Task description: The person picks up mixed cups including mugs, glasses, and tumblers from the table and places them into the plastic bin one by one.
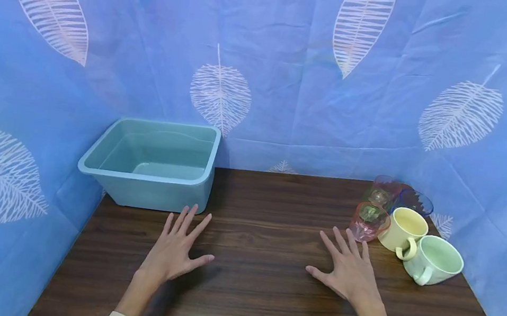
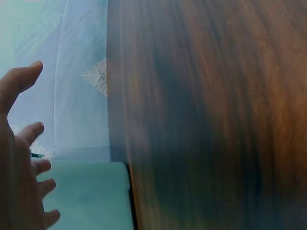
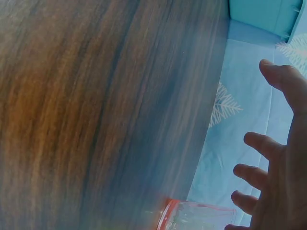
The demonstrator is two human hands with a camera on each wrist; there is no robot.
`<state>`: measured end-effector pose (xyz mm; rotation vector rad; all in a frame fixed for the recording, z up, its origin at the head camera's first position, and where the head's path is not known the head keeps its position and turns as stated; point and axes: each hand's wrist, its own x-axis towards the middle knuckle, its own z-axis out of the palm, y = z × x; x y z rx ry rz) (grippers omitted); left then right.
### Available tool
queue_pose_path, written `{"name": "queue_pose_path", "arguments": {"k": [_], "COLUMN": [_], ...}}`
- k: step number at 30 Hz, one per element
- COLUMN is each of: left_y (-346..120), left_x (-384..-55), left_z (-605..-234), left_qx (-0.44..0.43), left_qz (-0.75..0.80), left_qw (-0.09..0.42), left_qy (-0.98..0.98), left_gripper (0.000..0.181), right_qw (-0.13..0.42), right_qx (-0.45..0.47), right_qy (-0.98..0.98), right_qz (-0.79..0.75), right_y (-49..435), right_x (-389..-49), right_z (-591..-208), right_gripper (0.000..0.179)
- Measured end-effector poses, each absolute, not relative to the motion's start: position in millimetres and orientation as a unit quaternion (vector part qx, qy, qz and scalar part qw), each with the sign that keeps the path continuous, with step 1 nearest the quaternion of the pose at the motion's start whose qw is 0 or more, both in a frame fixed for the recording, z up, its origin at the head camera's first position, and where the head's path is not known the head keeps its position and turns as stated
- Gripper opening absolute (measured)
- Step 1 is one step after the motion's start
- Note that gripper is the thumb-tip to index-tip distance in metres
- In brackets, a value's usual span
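Note:
Both hands hover over the dark wooden table with fingers spread and nothing held. My left hand [image 1: 172, 254] is just in front of the teal plastic tub [image 1: 152, 193], its fingertips overlapping the tub's lower edge in the head view. Nearest my right hand [image 1: 351, 275] is a pink-red clear glass [image 1: 364, 228], just beyond the fingertips. Behind that glass stands another pinkish clear glass [image 1: 386, 186], beside a blue-rimmed clear glass [image 1: 413, 201]. A yellow mug [image 1: 400, 230] and a pale green mug [image 1: 434, 262] stand to the right, handles toward me.
Blue cloth [image 1: 283, 76] with white leaf prints hangs behind the table [image 1: 263, 266] and along both sides. The tub sits at the back left, while the glasses and mugs cluster close together at the back right, by the table's edge.

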<state>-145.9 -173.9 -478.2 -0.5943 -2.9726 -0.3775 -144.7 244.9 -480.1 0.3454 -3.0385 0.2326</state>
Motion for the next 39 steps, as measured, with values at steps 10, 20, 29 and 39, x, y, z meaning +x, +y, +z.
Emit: {"name": "queue_pose_path", "arguments": {"k": [10,20,29,39], "left_y": [-192.8,-242.7,-288.6,-334.5], "left_x": [-165.0,-187.1,-207.6,-230.5], "left_z": [-455.9,-418.4,-403.4,-394.1], "left_qx": [-0.292,-0.264,-0.177,-0.117], "left_qz": [-0.182,-0.194,-0.174,-0.173], "left_qw": [0.211,0.368,0.375,0.370], "left_qy": [-0.915,-0.870,-0.893,-0.905], "left_gripper": [0.054,0.030,0.026,0.019], "right_qw": [0.084,0.118,0.155,0.190], "right_qx": [0.144,0.172,0.203,0.234], "right_qy": [-0.983,-0.977,-0.967,-0.953], "right_qz": [0.075,0.035,0.023,-0.016], "right_y": [248.7,249.3,251.3,258.7], "right_x": [-151.1,-163.3,-168.5,-175.0], "right_z": [-473.3,-463.7,-469.8,-465.6], "right_gripper": [0.083,0.078,0.074,0.068]}}
